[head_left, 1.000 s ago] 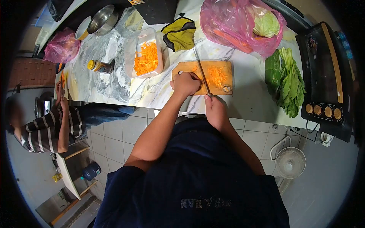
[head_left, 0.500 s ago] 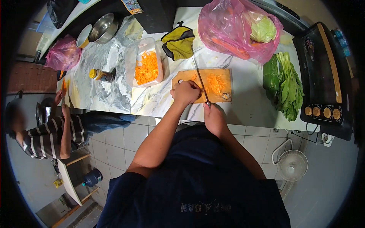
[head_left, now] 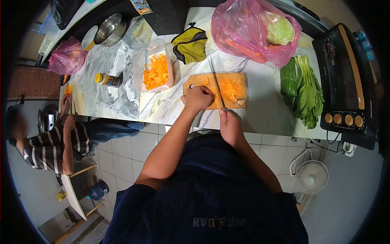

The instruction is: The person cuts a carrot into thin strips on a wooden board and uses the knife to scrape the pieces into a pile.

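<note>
The main risk, as I judge it, is a cut: the left hand [head_left: 198, 99] is bent over the left part of the wooden board [head_left: 240, 79], its fingers curled down and in just beside the blade of the knife [head_left: 215, 77], so a sideways slip or an untucked fingertip could meet the edge; whether it grips anything beneath, I cannot tell, since the knuckles hide it; the right hand [head_left: 231, 125] is closed round the knife's handle at the near edge of the board; the blade slants across the board, its tip reaching past the far side, so a board that skids on the smooth top could spoil the stroke; the shredded carrot [head_left: 230, 90] lies loose right of the blade and might spill if knocked; the marbled counter [head_left: 264, 116] also bears a clear tub [head_left: 139, 67] of orange shreds, a yellow-green cloth [head_left: 190, 46], a pink bag [head_left: 239, 24] with a cabbage [head_left: 280, 32] in it, leafy greens [head_left: 307, 95] and, at the right end, a black oven [head_left: 341, 77] with 4 knobs; left of the tub lie a yellow-capped jar [head_left: 109, 80] and 2 bowls [head_left: 109, 31]; farther left, 1 co-worker [head_left: 57, 142] in stripes works at the counter; pale tiles [head_left: 122, 158] cover the floor.
</note>
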`<state>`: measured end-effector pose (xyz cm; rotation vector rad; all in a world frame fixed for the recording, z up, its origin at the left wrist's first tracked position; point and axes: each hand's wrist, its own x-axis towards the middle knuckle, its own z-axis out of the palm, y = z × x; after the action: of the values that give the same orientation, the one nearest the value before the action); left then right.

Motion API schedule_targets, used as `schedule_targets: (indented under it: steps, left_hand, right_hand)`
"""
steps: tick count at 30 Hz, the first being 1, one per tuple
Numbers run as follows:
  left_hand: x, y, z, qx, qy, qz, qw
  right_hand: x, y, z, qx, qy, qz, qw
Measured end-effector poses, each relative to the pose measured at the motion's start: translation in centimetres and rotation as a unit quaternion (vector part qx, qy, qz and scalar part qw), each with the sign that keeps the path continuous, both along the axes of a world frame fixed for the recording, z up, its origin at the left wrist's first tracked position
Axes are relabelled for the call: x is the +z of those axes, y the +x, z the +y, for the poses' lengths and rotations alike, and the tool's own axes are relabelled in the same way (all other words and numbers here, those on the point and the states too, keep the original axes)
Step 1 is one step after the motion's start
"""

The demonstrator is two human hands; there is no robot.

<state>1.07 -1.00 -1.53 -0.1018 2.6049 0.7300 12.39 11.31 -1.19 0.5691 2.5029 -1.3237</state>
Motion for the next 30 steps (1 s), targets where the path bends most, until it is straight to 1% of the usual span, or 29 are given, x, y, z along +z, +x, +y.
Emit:
schedule_targets:
  steps: [5,9,11,12,14,17,24,26,30]
  left_hand:
    - [-0.7,-0.2,0.0,0.0,-0.008,0.004,1.0]
    - [-0.3,-0.2,0.0,0.0,-0.011,0.001,1.0]
    - [0.2,-0.4,0.0,0.008,0.015,-0.059,0.998]
    - [-0.2,-0.3,0.0,0.009,0.015,-0.062,0.998]
    - [-0.9,-0.1,0.0,0.0,-0.014,0.013,1.0]
    - [-0.3,-0.1,0.1,-0.002,-0.02,0.01,1.0]
    - [-0.2,0.0,0.1,-0.001,-0.015,0.013,1.0]
    - [-0.4,-0.1,0.1,-0.001,-0.015,0.011,1.0]
    - [-0.1,0.0,0.0,-0.001,-0.014,0.015,1.0]
  right_hand:
    - [-0.7,0.1,0.0,0.02,-0.002,0.019,1.0]
    - [0.2,-0.1,0.0,0.02,0.007,0.013,1.0]
    - [0.3,-0.1,-0.1,0.023,0.003,0.003,1.0]
    - [0.3,-0.1,-0.1,0.024,0.002,0.0,1.0]
    - [0.4,-0.2,0.0,0.029,0.014,-0.015,0.999]
    - [-0.4,-0.2,0.0,0.027,0.006,-0.006,1.0]
    - [0.3,-0.1,-0.1,0.025,-0.001,-0.001,1.0]
    - [0.6,-0.2,-0.1,0.032,0.014,-0.019,0.999]
    - [-0.2,-0.1,0.0,0.037,0.008,-0.004,0.999]
